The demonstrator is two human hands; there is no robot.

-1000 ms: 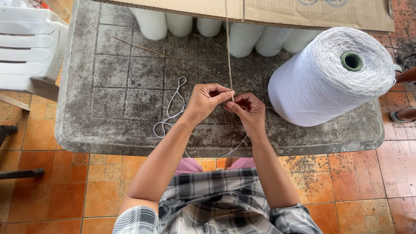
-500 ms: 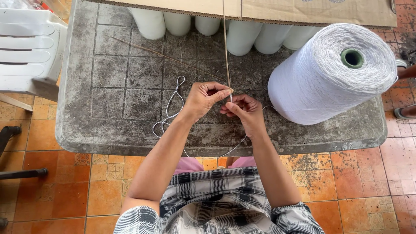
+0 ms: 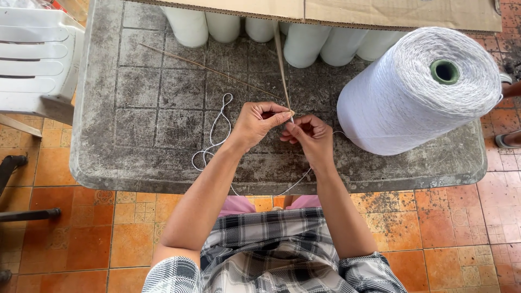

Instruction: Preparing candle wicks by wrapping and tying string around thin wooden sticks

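Observation:
My left hand [image 3: 259, 123] pinches the lower end of a thin brown stick [image 3: 281, 65] that stands up toward the camera. My right hand [image 3: 307, 135] meets it fingertip to fingertip and grips white string [image 3: 214, 130] at the stick. The string loops loosely on the grey table [image 3: 135, 119] left of my hands and trails down over the front edge. A large cone of white yarn [image 3: 418, 92] lies on its side just right of my right hand, its green core facing up.
Several white cones [image 3: 304, 40] stand at the table's back under a cardboard sheet [image 3: 347, 13]. A second thin stick [image 3: 206, 68] lies on the table. A white plastic chair [image 3: 35, 59] is at the left. Another person's foot [image 3: 507, 140] shows at the right edge.
The stick's top has tilted slightly left. My hands have stayed together at its lower end, fingers shifting a little on the string.

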